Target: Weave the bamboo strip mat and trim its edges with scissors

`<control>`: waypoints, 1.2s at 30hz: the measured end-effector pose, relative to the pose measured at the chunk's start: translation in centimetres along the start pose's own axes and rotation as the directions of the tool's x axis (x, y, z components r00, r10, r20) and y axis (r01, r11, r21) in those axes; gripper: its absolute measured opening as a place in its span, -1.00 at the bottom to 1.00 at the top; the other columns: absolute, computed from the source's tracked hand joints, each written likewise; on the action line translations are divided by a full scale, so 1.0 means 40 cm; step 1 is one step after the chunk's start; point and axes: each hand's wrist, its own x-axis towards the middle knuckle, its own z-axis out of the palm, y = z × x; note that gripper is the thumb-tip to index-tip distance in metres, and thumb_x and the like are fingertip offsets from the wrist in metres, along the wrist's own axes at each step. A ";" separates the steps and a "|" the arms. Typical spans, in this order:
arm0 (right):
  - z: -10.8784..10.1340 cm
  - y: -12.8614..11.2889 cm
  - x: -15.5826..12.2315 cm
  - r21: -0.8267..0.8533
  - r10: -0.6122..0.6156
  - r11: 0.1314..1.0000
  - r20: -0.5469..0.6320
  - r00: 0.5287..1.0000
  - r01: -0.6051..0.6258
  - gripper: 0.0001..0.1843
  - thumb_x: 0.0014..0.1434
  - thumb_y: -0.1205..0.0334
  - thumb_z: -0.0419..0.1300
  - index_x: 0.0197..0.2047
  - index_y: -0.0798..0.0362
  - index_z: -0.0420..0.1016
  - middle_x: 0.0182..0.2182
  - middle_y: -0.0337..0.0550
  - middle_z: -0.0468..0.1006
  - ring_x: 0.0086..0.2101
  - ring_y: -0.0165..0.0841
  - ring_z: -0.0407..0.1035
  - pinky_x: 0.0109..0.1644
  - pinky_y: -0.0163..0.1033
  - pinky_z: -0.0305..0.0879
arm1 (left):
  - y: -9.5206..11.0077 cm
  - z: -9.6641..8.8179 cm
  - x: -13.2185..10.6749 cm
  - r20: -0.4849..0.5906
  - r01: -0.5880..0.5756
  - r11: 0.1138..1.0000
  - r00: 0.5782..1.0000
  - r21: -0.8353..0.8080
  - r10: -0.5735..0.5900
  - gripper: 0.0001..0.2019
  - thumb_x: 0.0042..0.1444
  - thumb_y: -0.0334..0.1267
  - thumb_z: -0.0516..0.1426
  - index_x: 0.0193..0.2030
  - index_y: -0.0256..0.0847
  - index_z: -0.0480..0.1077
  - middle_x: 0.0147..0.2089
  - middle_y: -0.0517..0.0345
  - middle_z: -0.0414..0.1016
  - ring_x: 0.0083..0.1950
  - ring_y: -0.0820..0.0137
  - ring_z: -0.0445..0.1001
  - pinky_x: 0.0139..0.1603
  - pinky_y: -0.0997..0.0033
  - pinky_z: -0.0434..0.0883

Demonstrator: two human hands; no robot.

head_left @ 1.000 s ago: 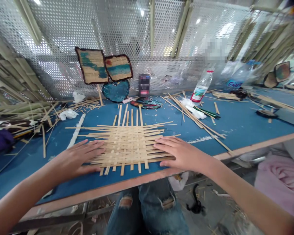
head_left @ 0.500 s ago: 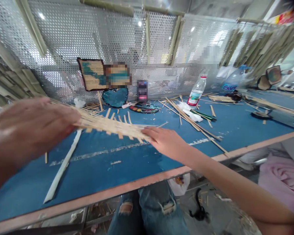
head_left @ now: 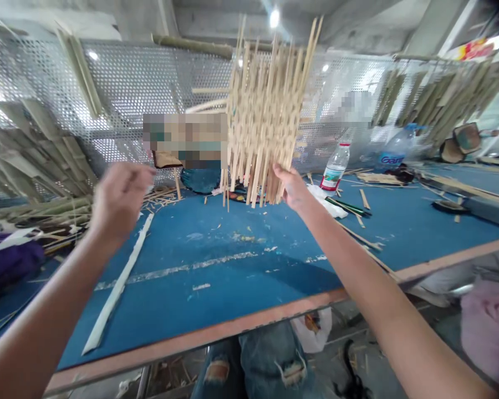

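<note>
A woven bamboo-strip mat [head_left: 264,119] stands upright in the air above the table, with loose strip ends poking out on its edges. My right hand [head_left: 289,183] grips it by the lower right corner, thumb on the near face. Apart from the mat, to its left, is my left hand [head_left: 122,194]. Its fingers are curled together and slightly blurred; whatever may be in them is hidden. Below that hand a long pale strip [head_left: 118,285] lies slantwise on the blue table [head_left: 216,299].
A water bottle [head_left: 336,166], white tissue [head_left: 330,205] and loose bamboo strips lie to the right. Behind the mat are a dark blue rounded object [head_left: 199,180] and a perforated metal screen [head_left: 128,77]. Bamboo pieces [head_left: 45,149] lean at left. A large bottle [head_left: 399,147] stands farther right.
The mat has gone from nearly flat, between both hands, to upright and higher, held by my right hand alone. My left hand has let go of it and curled up.
</note>
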 end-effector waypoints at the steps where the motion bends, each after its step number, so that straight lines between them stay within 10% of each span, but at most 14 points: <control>1: 0.001 0.025 -0.009 0.044 0.057 0.997 0.006 0.998 -0.057 -0.42 0.07 -0.21 0.37 0.03 -0.04 0.48 0.00 -0.08 0.67 0.04 -0.12 0.56 0.08 0.05 0.54 | -0.032 0.033 0.003 0.079 0.067 0.997 0.995 -0.041 -0.064 -0.46 0.34 0.21 0.09 0.09 -0.24 0.53 0.13 0.04 0.56 0.25 0.06 0.43 0.35 -0.09 0.32; 6: -0.004 0.089 -0.058 0.057 0.236 0.966 0.197 0.952 -0.251 -0.47 0.06 -0.16 0.42 -0.02 -0.02 0.52 -0.12 -0.07 0.72 -0.05 -0.10 0.61 0.05 0.05 0.57 | -0.201 0.176 -0.046 0.448 0.268 0.945 0.879 -0.188 -0.160 -0.19 0.14 0.51 0.03 0.10 -0.19 0.57 0.24 -0.19 0.57 0.23 -0.07 0.54 0.21 -0.13 0.47; 10: 0.010 0.092 -0.086 0.029 0.237 0.965 0.319 0.918 -0.259 -0.39 0.05 -0.23 0.42 0.04 -0.03 0.54 -0.04 -0.05 0.70 -0.02 -0.09 0.60 0.04 0.04 0.59 | -0.217 0.188 -0.089 0.604 0.358 0.861 0.794 -0.362 -0.076 -0.27 0.21 0.43 0.05 0.31 0.00 0.46 0.46 -0.11 0.34 0.40 0.00 0.40 0.35 -0.08 0.37; 14: 0.053 0.087 -0.125 0.007 0.334 0.934 0.338 0.880 -0.358 -0.39 -0.05 -0.22 0.48 -0.05 -0.01 0.57 -0.10 -0.04 0.71 -0.08 -0.08 0.62 -0.03 0.04 0.62 | -0.148 0.186 -0.103 0.527 0.353 0.725 0.850 -0.591 0.015 -0.25 0.23 0.36 0.11 0.41 -0.05 0.34 0.51 -0.13 0.25 0.37 -0.05 0.42 0.32 -0.08 0.41; 19: 0.091 0.066 -0.160 0.026 0.383 0.909 0.335 0.861 -0.415 -0.48 -0.03 -0.17 0.48 -0.13 0.01 0.58 -0.19 -0.03 0.72 -0.19 -0.10 0.63 -0.09 0.03 0.64 | -0.072 0.199 -0.126 0.427 0.380 0.645 0.900 -0.663 -0.091 -0.40 0.23 0.16 0.23 0.30 -0.14 0.45 0.21 -0.12 0.59 0.23 -0.03 0.54 0.20 -0.03 0.51; 26: 0.102 0.040 -0.161 -0.025 0.277 0.958 0.321 0.906 -0.284 -0.45 -0.09 -0.16 0.51 -0.14 0.02 0.58 -0.21 -0.06 0.71 -0.17 -0.10 0.62 -0.05 0.02 0.61 | -0.026 0.201 -0.143 0.435 0.434 0.550 0.890 -0.714 -0.138 -0.44 0.10 0.24 0.30 0.07 -0.15 0.56 0.04 -0.02 0.66 0.04 0.03 0.63 0.01 0.06 0.61; 36: 0.150 0.036 -0.214 0.023 0.334 0.924 0.436 0.835 -0.382 -0.47 -0.07 -0.13 0.52 -0.14 0.01 0.58 -0.22 -0.06 0.71 -0.20 -0.13 0.62 -0.09 0.00 0.63 | -0.024 0.205 -0.150 0.278 0.437 0.717 0.899 -0.543 -0.338 -0.60 -0.04 0.07 0.44 -0.25 -0.22 0.61 -0.23 0.05 0.68 -0.04 0.07 0.65 0.11 0.10 0.58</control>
